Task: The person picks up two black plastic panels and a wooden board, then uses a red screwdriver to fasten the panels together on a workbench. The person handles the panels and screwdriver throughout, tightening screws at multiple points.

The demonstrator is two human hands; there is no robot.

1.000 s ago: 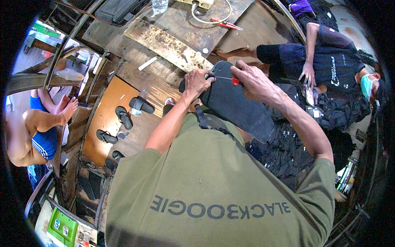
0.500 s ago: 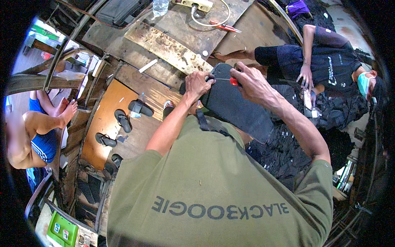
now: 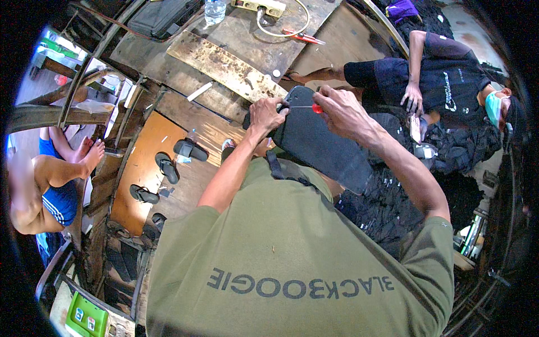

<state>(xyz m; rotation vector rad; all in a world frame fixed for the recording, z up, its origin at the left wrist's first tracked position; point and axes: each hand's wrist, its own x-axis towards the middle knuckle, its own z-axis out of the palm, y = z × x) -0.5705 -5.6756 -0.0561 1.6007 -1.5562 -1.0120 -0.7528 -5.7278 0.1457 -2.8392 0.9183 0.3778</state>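
My right hand (image 3: 345,114) is closed around a tool with a red handle (image 3: 318,108) and a thin metal shaft, perhaps an awl or screwdriver. The shaft points left across a long, flat black board (image 3: 323,149) in front of my chest. At its other end my left hand (image 3: 266,118) is closed, thumb and fingers pinched near the shaft's tip at the board's upper left. Dark material shows beside the left fingers; what exactly they grip is hidden.
Ahead lie a wooden plank (image 3: 224,63), a red cutter (image 3: 303,37), a water bottle (image 3: 215,12) and a power strip (image 3: 258,7). Black sandals (image 3: 167,167) rest on the left floor. A masked person (image 3: 449,84) works at right among black scraps; another person's bare legs (image 3: 62,163) show left.
Both hands keep nearly the same pose over the board, the tool still between them. The view has shifted slightly. At right, the other person's hands and held piece have moved a little.
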